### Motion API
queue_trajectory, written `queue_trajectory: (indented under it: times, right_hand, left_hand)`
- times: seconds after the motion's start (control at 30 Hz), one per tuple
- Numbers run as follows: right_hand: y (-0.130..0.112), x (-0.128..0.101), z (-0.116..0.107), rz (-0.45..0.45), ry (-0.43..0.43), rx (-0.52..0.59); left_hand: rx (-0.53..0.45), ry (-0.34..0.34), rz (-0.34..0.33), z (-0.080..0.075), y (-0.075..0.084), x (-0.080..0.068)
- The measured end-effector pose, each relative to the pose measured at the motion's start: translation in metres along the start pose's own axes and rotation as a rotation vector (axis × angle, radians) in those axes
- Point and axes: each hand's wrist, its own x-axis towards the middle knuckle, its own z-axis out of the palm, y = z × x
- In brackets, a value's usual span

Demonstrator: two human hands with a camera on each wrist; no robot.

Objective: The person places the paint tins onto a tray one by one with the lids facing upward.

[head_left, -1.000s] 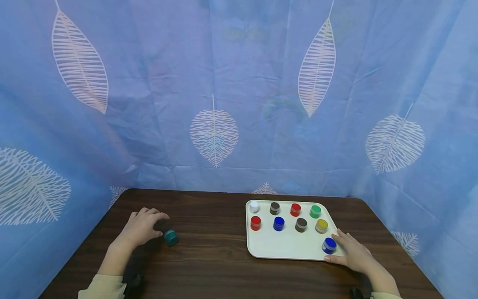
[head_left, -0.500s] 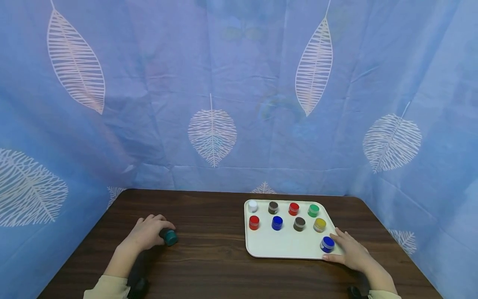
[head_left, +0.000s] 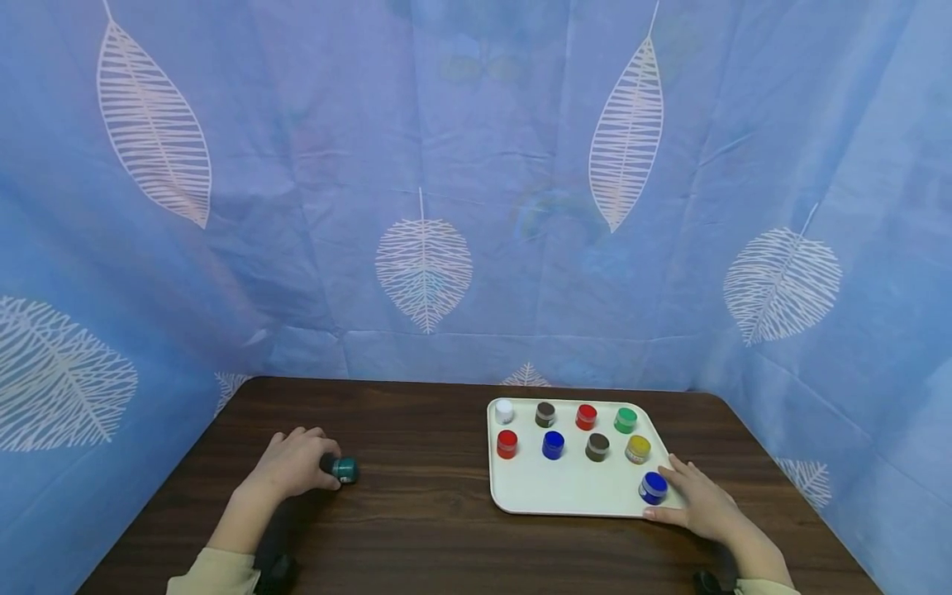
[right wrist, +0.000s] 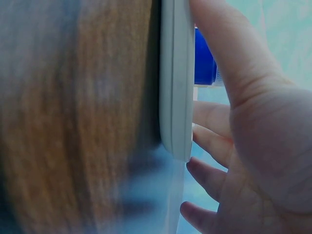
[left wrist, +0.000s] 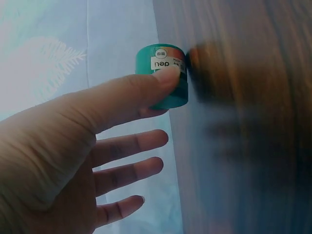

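In the head view my left hand (head_left: 292,464) is over the left part of the table, pinching a small teal paint jar (head_left: 345,470) between thumb and index finger. Its label faces up, so the jar is tipped sideways; whether it touches the wood I cannot tell. The left wrist view shows the teal jar (left wrist: 168,97) under the thumb, the other fingers extended free. My right hand (head_left: 702,502) rests at the front right corner of a white tray (head_left: 550,492), thumb along the rim, fingers fairly straight. Beside its fingers a blue paint jar (head_left: 654,487) stands on the tray.
Two rows of paint jars stand on the tray, among them a white jar (head_left: 504,411), a green jar (head_left: 625,420) and a yellow jar (head_left: 637,449). Dark wood table (head_left: 416,512) lies between the hands. A blue leaf-patterned curtain (head_left: 327,248) hangs behind.
My left hand has moved right to the teal jar and taken hold of it. The jar has tipped from upright to sideways. The right hand and tray have kept their places.
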Motion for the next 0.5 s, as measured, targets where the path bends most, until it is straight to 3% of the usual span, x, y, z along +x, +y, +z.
queue_trajectory:
  times: [0.5]
  right_hand:
    - [0.001, 0.001, 0.000, 0.005, -0.004, -0.010]
  left_hand:
    - [0.063, 0.139, 0.044, -0.001, 0.015, 0.004]
